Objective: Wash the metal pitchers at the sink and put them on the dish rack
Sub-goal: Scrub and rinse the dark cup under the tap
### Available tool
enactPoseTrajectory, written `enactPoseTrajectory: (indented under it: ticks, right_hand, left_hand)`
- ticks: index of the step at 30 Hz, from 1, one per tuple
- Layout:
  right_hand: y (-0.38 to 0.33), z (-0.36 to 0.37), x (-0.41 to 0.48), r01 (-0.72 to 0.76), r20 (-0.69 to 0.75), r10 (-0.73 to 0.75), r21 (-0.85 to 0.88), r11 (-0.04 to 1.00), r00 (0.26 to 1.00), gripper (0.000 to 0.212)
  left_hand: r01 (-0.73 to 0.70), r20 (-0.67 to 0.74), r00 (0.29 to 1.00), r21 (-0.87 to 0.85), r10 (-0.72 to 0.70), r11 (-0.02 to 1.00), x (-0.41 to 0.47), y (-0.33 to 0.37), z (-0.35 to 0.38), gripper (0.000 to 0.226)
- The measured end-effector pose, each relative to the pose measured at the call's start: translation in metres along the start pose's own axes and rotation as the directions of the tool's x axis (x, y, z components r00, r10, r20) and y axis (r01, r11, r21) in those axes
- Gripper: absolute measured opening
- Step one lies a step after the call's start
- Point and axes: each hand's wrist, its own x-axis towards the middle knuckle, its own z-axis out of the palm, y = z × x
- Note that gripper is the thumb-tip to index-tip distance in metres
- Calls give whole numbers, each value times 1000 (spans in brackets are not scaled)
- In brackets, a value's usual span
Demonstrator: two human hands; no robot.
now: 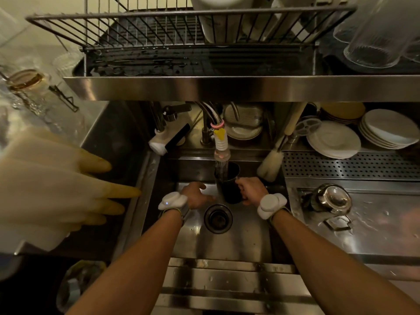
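Dim, yellowish light, with glare along the steel shelf edge (pixel 227 87). Edges bow hard; the rubber glove (pixel 45 189) at left blurs.

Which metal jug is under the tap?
The pitcher gripped by the right hand, held in the sink beneath the tap nozzle. The other pitcher rests untouched on the counter to the right.

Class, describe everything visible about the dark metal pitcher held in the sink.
The dark metal pitcher is a tall, open-topped vessel, shaded almost black. It stands roughly upright in the steel sink, its mouth under the ribbed white faucet nozzle. The right hand grips its right side; the left hand lies open beside it.
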Motion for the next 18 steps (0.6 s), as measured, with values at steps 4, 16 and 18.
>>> enactPoseTrajectory:
  ticks: [4,16,18]
  right_hand:
    - [-10,11,0,2,6,-2,-27,1000,1000,36]
    - [-6,0,3,-10,44,12,-61,998,999,35]
    - [-6,-4,4,-22,32,25,-75,997,999,37]
  left_hand:
    - [3,-36,999,39,-2,999,0,1,-2,64]
    - [13,-22,1000,55,-12,998,-1,7,-11,59]
    - [0,-8,1000,54,1,999,-1,5,-12,60]
